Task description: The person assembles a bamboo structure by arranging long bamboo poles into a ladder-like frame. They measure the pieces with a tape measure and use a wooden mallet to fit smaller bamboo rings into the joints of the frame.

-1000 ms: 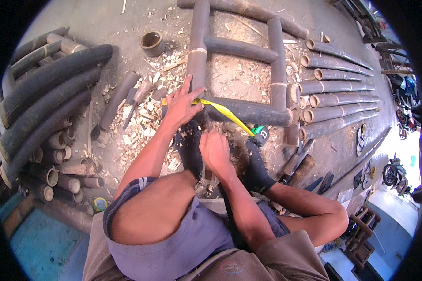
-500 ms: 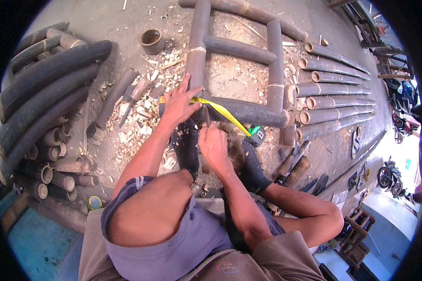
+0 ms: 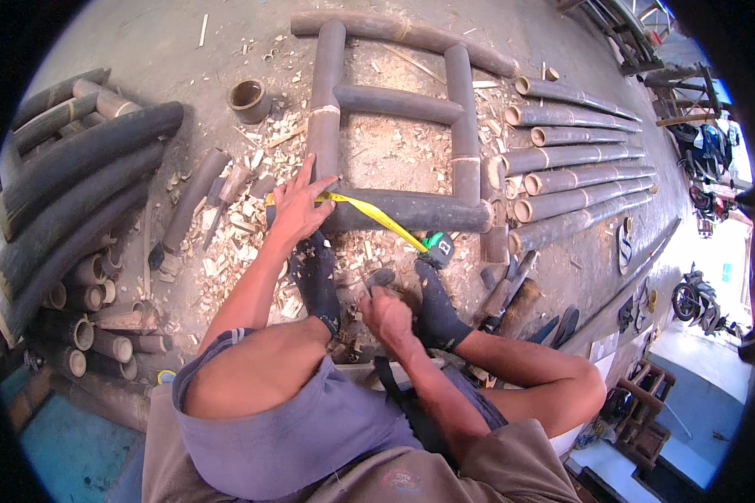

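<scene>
My left hand (image 3: pixel 300 205) lies with fingers spread over the left end of a dark bamboo pole (image 3: pixel 411 213), the near rail of a bamboo frame. Under its fingers runs a yellow measuring tape blade (image 3: pixel 377 215), pulled along the pole and slanting down to its green and black case (image 3: pixel 438 246). That case rests by my right foot. Between my shins, apart from the pole, my right hand (image 3: pixel 388 318) is closed around a thin, dark, pointed tool (image 3: pixel 367 287); its kind cannot be made out, as the fingers hide most of it.
Beyond the near rail extends the rest of the bamboo frame (image 3: pixel 398 99). Several cut bamboo poles (image 3: pixel 575 159) lie at right, with curved dark poles (image 3: pixel 84 163) stacked at left. Wood chips (image 3: pixel 226 243) litter the floor around a short bamboo ring (image 3: pixel 249 102) and hand tools (image 3: pixel 505 293).
My right hand has drawn back from the pole toward my body with the pointed tool. My left hand stays on the tape and pole. The whole view has shifted slightly.
</scene>
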Action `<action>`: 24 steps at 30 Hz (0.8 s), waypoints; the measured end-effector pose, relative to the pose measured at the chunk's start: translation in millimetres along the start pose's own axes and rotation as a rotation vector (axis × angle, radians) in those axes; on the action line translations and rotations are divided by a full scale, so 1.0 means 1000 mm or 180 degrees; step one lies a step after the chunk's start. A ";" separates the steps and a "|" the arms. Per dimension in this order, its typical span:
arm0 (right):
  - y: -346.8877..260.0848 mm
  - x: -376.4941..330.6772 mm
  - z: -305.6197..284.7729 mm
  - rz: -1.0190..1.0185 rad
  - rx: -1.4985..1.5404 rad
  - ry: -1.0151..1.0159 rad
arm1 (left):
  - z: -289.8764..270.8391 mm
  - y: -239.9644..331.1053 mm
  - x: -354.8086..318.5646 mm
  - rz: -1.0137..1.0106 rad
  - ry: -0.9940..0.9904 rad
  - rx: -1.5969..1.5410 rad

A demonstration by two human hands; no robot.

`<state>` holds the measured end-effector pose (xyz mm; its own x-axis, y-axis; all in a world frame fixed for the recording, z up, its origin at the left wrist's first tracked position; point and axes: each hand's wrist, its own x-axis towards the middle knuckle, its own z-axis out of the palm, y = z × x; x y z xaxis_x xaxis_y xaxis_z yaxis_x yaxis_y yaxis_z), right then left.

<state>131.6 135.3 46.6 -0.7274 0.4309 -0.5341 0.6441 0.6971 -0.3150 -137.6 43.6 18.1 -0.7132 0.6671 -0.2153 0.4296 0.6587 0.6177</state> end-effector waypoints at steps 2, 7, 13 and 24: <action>0.022 0.002 -0.013 -0.0334 -0.0238 0.0977 | 0.002 -0.003 -0.002 0.0126 0.0181 -0.0137; 0.084 0.042 -0.056 0.0237 -0.0300 0.1710 | 0.007 -0.009 -0.010 0.0280 0.0488 -0.0371; 0.121 0.071 -0.046 0.0109 0.1011 0.1429 | -0.004 -0.002 -0.019 0.0421 0.0708 0.0245; 0.103 0.059 -0.124 0.0088 0.1508 0.1711 | -0.129 0.056 -0.031 0.0707 0.0324 0.0534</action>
<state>125.7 303.8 79.2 -0.6466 0.7526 -0.1247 0.6087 0.4105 -0.6790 -162.8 15.4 157.2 -0.6397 0.7686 -0.0066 0.6609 0.5544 0.5058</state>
